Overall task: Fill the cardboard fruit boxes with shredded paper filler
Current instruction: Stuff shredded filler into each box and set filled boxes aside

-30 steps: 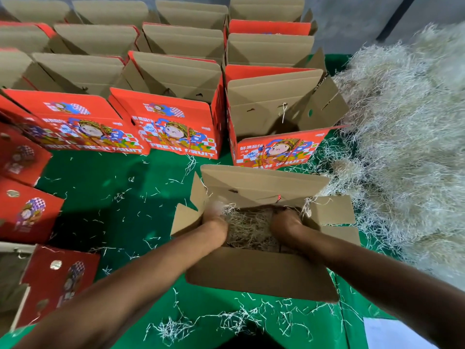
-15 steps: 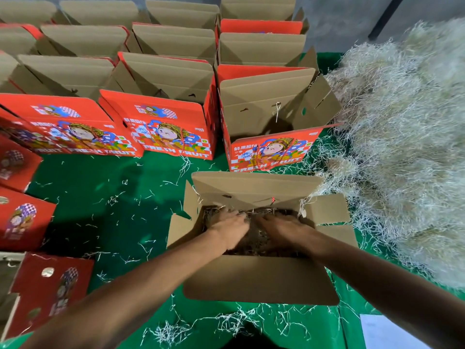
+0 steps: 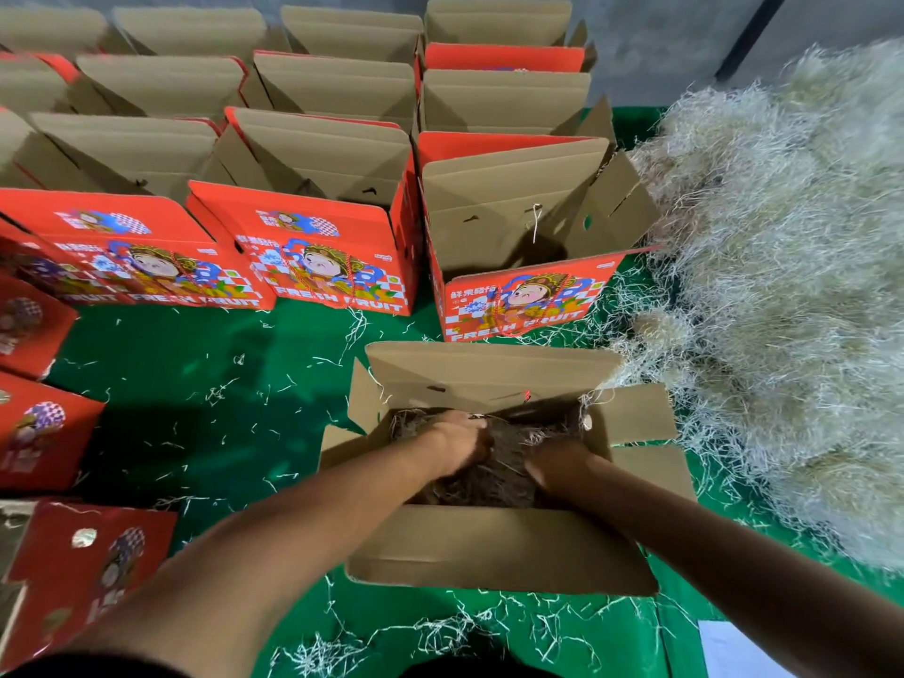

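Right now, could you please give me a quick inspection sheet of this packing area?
Surface: green cloth covers the floor, littered with loose paper strands.
Job's things: open box nearest the person, flaps up, holds shredded paper; big pile of filler lies to its right.
Clutter: rows of open red fruit boxes stand behind; more red boxes along the left edge; a white sheet at bottom right.
Grips: left hand and right hand are both down in the box on the paper; finger positions hidden.
Cables: nothing seen.
Surroundings: grey wall behind the boxes.
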The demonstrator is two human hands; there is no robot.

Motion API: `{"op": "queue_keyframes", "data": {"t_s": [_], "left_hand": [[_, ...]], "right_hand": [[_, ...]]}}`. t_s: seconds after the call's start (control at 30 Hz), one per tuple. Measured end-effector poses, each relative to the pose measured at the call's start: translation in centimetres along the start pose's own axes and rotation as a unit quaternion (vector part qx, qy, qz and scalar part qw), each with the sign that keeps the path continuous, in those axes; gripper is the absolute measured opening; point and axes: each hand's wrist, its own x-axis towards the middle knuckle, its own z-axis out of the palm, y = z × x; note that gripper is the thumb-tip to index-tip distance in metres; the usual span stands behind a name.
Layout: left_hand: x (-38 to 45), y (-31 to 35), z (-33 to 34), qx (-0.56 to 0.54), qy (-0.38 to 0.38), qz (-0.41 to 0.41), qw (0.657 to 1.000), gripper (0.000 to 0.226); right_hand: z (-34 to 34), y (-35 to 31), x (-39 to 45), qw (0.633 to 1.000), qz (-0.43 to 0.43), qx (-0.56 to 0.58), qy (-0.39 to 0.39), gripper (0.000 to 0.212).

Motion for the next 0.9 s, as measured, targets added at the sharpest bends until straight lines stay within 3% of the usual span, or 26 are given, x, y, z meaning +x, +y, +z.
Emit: {"op": "queue_keyframes", "data": {"t_s": [0.17, 0.27, 0.33, 0.43, 0.5, 0.53, 0.7, 0.8, 0.9], "left_hand": [[-0.9, 0.2, -0.2, -0.066, -0.077, -0.135, 0.986, 0.037], [-2.1, 0.2, -0.5, -0.021, -0.09, -0.131, 0.987, 0.037], [-3.1, 0.7, -1.5, -0.005, -0.077, -0.111, 0.991, 0.042], [-4.6, 0.5, -2.3, -0.038, -0.007, -0.133, 0.99, 0.042], [-5.0, -0.1, -2.6, -0.047, -0.041, -0.187, 0.98, 0.031], [-5.1, -0.1, -2.9, -0.055, -0.085, -0.21, 0.973, 0.026], [-4.1, -0.2, -1.8, -0.075, -0.245, -0.21, 0.943, 0.039], [-3.9, -0.5, -0.9, -0.131, -0.244, -0.232, 0.933, 0.068], [-3.7, -0.5, -1.0, -0.142, -0.228, -0.21, 0.94, 0.062]], "right_hand": [[0.2, -0.8, 0.9, 0.997, 0.053, -0.06, -0.023, 0.039], [0.9, 0.2, 1.1, 0.996, 0.051, -0.071, -0.006, 0.073], [1.1, 0.5, 1.0, 0.998, 0.05, -0.046, 0.01, 0.081], [0.6, 0.2, 1.2, 0.993, 0.013, 0.033, 0.116, 0.051], [0.2, 0.5, 1.5, 0.978, -0.04, 0.05, 0.197, 0.027], [0.1, 0.6, 1.6, 0.976, -0.059, 0.064, 0.201, 0.022], [0.4, -0.3, 1.8, 0.983, -0.077, 0.162, -0.048, 0.032], [0.9, -0.2, 2.6, 0.977, -0.103, 0.154, -0.109, 0.033], [-0.2, 0.1, 2.2, 0.978, -0.118, 0.141, -0.095, 0.02]]}}
